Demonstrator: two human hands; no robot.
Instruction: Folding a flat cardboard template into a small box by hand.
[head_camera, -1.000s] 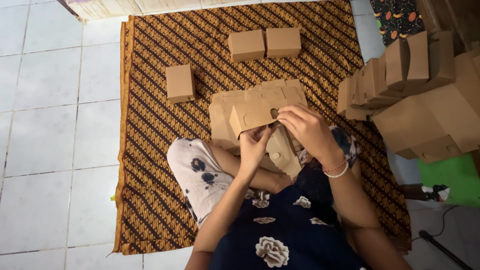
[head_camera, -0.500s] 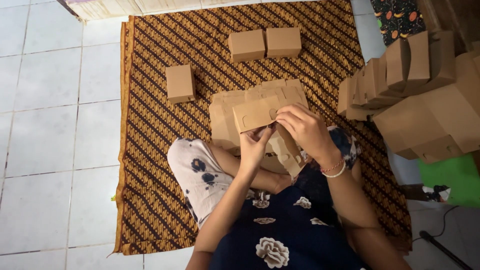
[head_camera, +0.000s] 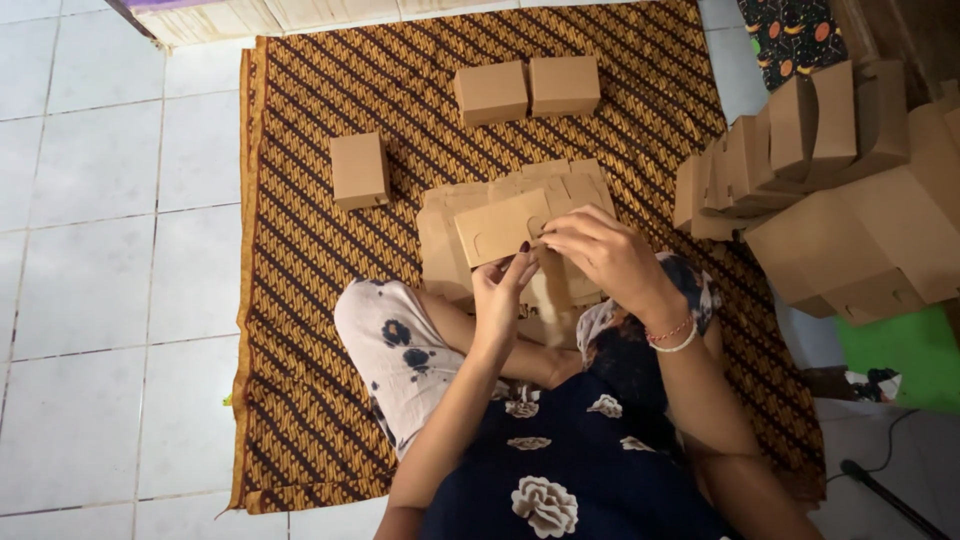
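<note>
Head view: left hand (head_camera: 497, 290) and right hand (head_camera: 600, 255) apparently grip 1 flat cardboard blank (head_camera: 495, 228).

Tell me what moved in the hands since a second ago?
The cardboard box blank tipped flatter and lower between both hands, its cut-out hole now under the right hand. The left hand kept its hold from below. The three finished boxes on the patterned cloth stayed put.
</note>
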